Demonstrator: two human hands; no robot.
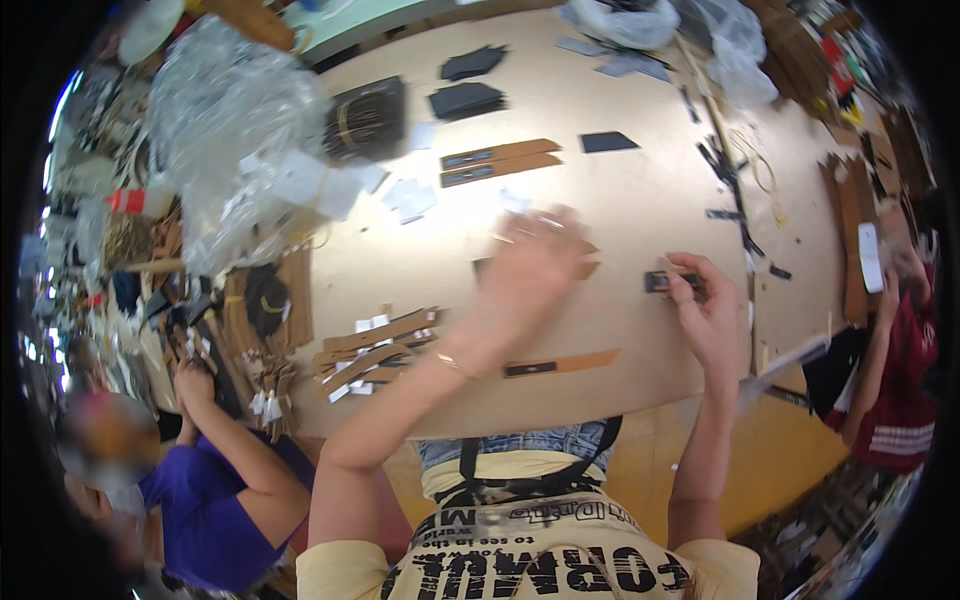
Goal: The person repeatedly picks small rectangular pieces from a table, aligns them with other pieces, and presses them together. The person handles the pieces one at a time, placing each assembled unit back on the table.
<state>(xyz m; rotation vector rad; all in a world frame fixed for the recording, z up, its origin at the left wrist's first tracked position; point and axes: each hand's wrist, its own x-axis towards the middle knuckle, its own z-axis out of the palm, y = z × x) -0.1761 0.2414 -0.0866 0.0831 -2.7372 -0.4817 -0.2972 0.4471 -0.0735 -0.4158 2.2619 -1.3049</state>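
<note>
My left hand [535, 255] is smeared by motion over the middle of the table. Under it lies a strip, mostly hidden, with a dark end and a brown tip showing. My right hand [703, 300] pinches a small dark rectangular piece [656, 282] between thumb and fingers, close above the tabletop. Nearer my body lies a tan leather strip [590, 360] with a dark patch at its left end. Beyond my left hand, two similar brown strips [525, 160] lie side by side with dark patches. A black pointed piece [608, 142] rests to their right.
Tagged brown strips [375, 345] are heaped at left. Stacks of black pieces [468, 100] and a banded dark bundle [365, 118] lie farther back, beside a large clear plastic bag [235, 130]. Rubber bands [757, 165] lie at right. Two other people work at either side.
</note>
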